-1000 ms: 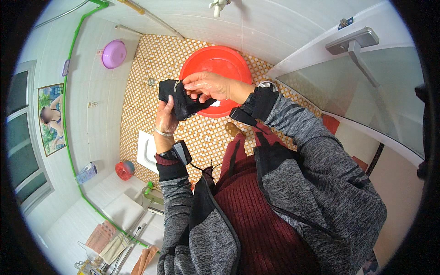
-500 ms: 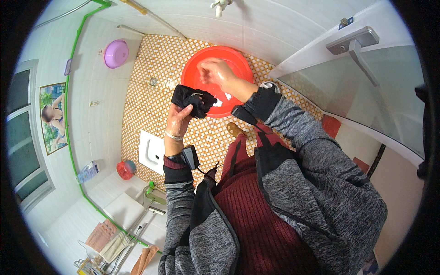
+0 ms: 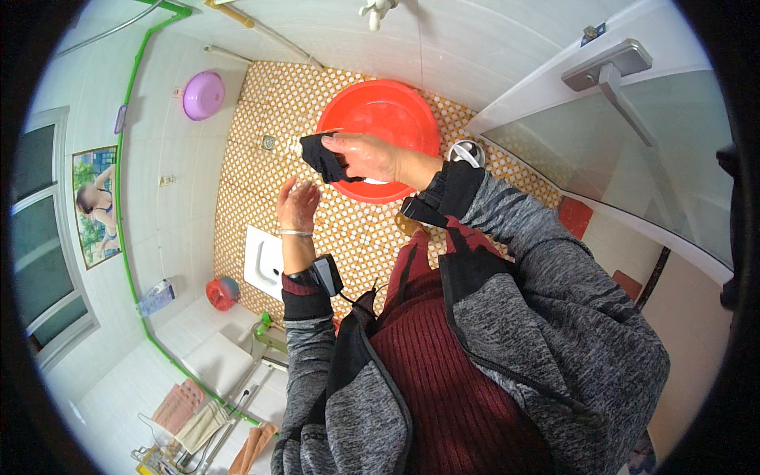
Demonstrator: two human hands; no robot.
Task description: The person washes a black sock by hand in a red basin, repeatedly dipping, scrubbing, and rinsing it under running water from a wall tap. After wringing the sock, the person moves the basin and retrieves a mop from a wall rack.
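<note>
A crumpled piece of black cloth (image 3: 321, 158) hangs from my right hand (image 3: 366, 157), pinched between thumb and fingers over the left rim of a large red basin (image 3: 419, 119). Its exact kind does not show. Just below and to the left, my left hand (image 3: 299, 206) is empty, its wet fingers loosely apart and not touching the cloth. The basin stands on the tiled floor. Something white lies in its near part, mostly hidden behind my right hand.
A white container (image 3: 467, 152) stands right of the basin, near the glass door (image 3: 673, 142). A white squat toilet (image 3: 263, 257) is set in the floor at left. A purple basin (image 3: 203, 96) hangs on the left wall; a red bin (image 3: 222, 294) sits below.
The black cloth has passed from my left hand to my right. My left hand has dropped slightly and opened; my right hand has come down from over the basin.
</note>
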